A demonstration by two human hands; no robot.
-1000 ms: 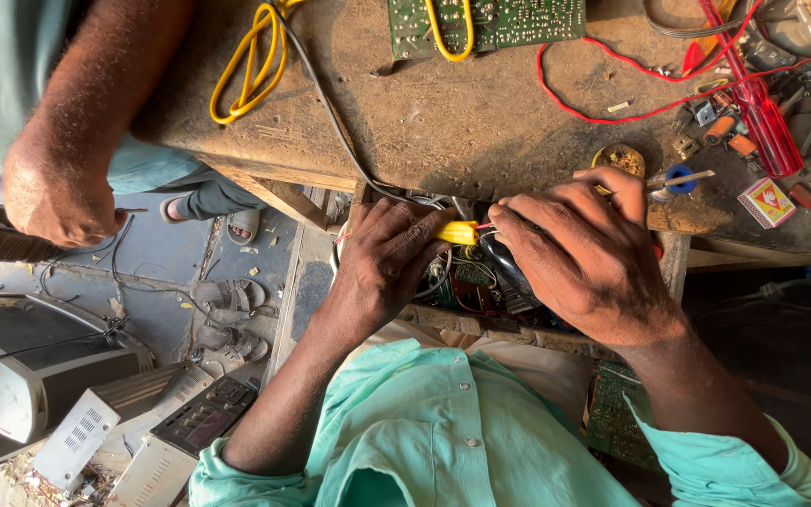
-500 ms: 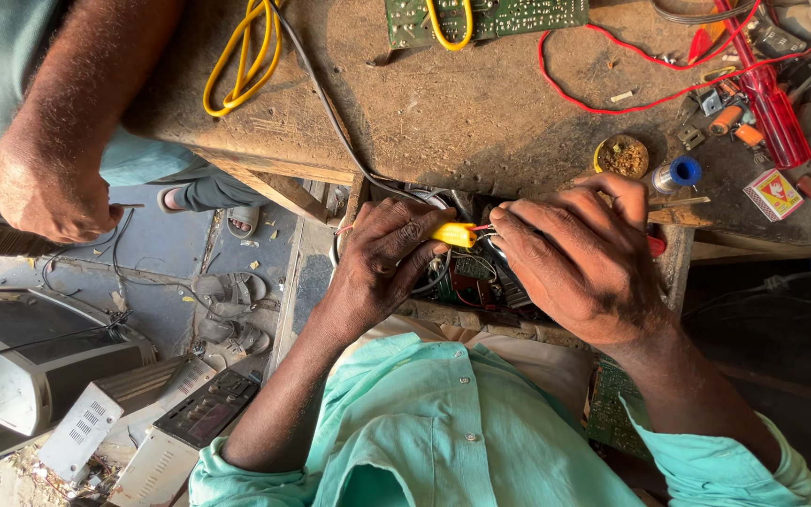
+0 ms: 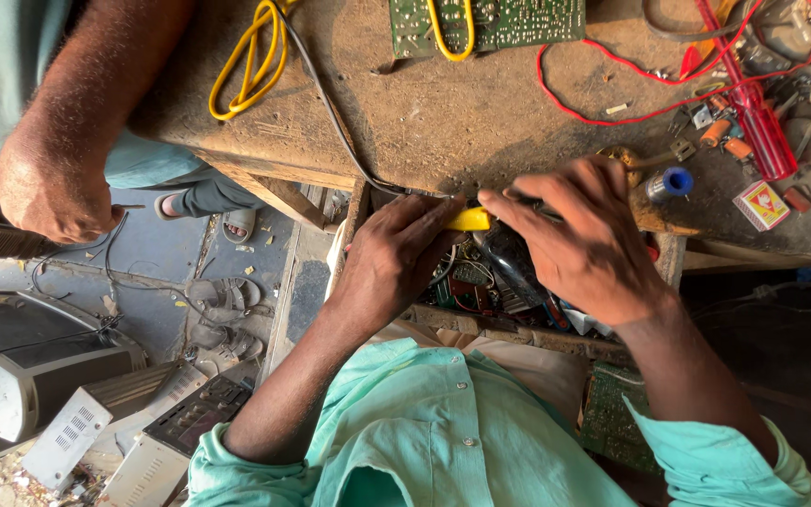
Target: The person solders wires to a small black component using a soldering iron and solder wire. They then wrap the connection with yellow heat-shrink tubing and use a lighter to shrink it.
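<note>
My left hand (image 3: 391,258) and my right hand (image 3: 586,242) meet at the near edge of a dusty wooden workbench (image 3: 443,122). Between their fingertips is a yellow-handled tool (image 3: 469,220); both hands pinch it, and most of it is hidden by the fingers. A black cable (image 3: 330,113) runs across the bench to this spot. Directly under the hands lies an opened electronic chassis (image 3: 481,282) with small boards and wires.
Another person's arm and hand (image 3: 49,183) hang at the left. On the bench lie a green circuit board (image 3: 509,21), a yellow cable loop (image 3: 248,66), a red wire (image 3: 612,113), a red tool (image 3: 753,113), a blue-capped spool (image 3: 670,182) and small parts. Old equipment casings (image 3: 39,376) sit on the floor.
Both hands stay at the yellow-handled tool with only small finger shifts. The other person's hand has dropped slightly lower at the left.
</note>
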